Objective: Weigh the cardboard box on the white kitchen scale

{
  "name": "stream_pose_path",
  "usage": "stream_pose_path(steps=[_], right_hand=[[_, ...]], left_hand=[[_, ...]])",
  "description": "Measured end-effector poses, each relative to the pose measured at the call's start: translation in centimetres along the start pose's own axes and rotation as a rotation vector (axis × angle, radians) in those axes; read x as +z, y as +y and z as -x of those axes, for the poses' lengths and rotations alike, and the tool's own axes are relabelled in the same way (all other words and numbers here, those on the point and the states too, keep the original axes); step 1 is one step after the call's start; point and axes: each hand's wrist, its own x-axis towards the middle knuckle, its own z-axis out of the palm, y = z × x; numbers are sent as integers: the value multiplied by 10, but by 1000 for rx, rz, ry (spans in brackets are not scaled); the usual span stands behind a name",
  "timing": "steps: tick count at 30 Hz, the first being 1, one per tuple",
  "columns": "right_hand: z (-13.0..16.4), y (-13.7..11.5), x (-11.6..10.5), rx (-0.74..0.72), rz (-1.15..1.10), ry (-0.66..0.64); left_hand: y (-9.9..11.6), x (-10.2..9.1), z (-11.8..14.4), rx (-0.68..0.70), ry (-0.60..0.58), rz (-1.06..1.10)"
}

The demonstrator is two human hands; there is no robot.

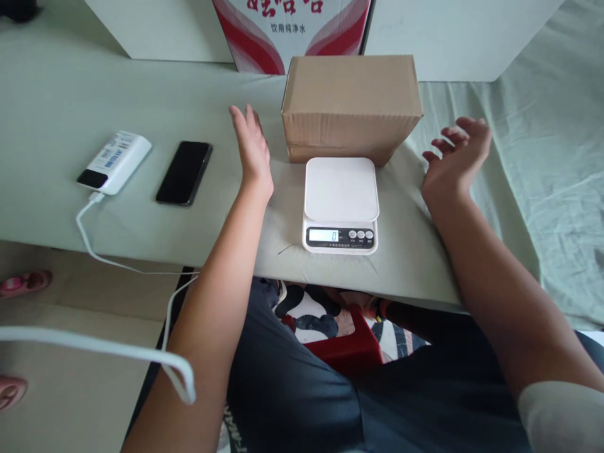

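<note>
At the near edge of the pale green cloth-covered table (61, 94), dead centre at six o'clock from the box, sits a small white plastic kitchen scale (340, 204) with its display facing the person; the lit screen reads 0 and its platform is bare, so it seems set there for easy reading from the seat. Three round buttons beside the display carry labels too small to read. Flanking it, the left hand (252, 151) stands on edge at about nine o'clock of the brown corrugated cardboard box (352, 107), fingers straight and spread apart from it, while the right hand (457, 157) hovers at three o'clock, fingers loosely curled and open; neither grasps or touches anything. The closed box rests just behind the scale at twelve o'clock, its front nearly touching the platform. Further left lie a black smartphone (184, 172), face up and dark, and a white power bank (114, 162) with a white cable (94, 242) trailing off the table edge, its label print illegible. Farthest back stands a red-and-white printed carton (290, 31) reading 饮用纯净水.
</note>
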Motion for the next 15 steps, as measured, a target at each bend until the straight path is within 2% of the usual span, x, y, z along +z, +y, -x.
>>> stream_pose_path(steps=[2, 5, 12, 15], right_hand=[[-4, -2, -2, 37, -35, 70], [-5, -4, -2, 67, -80, 93], [0, -3, -2, 42, -75, 16], [3, -3, -2, 55, -103, -62]], left_hand=[[0, -3, -1, -8, -2, -8], [-2, -4, -2, -16, -15, -26], [-5, -4, -5, -23, -65, -103], [-8, -4, -7, -14, -91, -71]])
